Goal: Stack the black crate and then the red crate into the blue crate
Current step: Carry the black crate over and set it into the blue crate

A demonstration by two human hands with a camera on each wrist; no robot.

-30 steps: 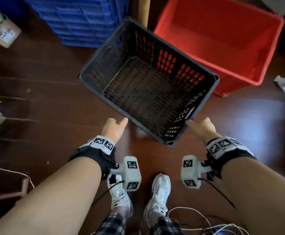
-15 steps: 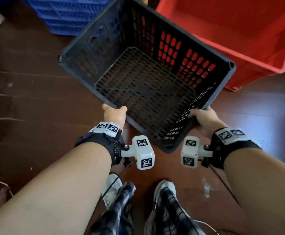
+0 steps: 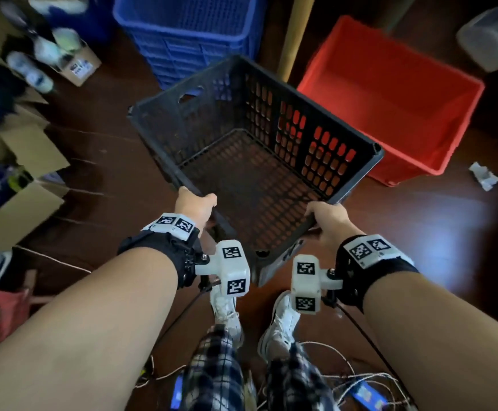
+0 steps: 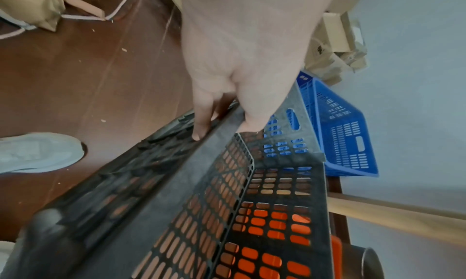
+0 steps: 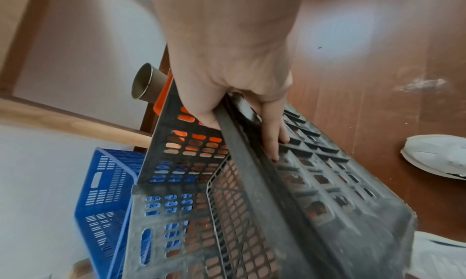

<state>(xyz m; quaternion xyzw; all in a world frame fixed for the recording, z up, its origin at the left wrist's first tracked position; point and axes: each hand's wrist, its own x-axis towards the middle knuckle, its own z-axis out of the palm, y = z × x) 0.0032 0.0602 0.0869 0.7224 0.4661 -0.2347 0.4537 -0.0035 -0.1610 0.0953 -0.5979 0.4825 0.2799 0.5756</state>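
The black perforated crate (image 3: 259, 149) hangs lifted off the floor, tilted with its open top toward me. My left hand (image 3: 196, 204) grips its near rim on the left, thumb inside and fingers outside (image 4: 201, 124). My right hand (image 3: 326, 216) grips the same rim on the right, fingers curled over the outer ribs (image 5: 273, 138). The blue crate (image 3: 188, 31) stands on the floor beyond the black one, at the top centre. The red crate (image 3: 396, 96) sits on the floor to the right, partly seen through the black crate's holes.
Open cardboard boxes (image 3: 19, 161) with bottles and clutter line the left side. A wooden post (image 3: 293, 37) rises between the blue and red crates. A grey bin (image 3: 491, 34) stands far right, crumpled paper (image 3: 483, 176) lies on the floor, and cables (image 3: 345, 378) trail by my feet.
Both hands went from reaching toward the near rim to gripping it. The black crate has come up off the floor and the view has pulled back, showing the blue crate ahead.
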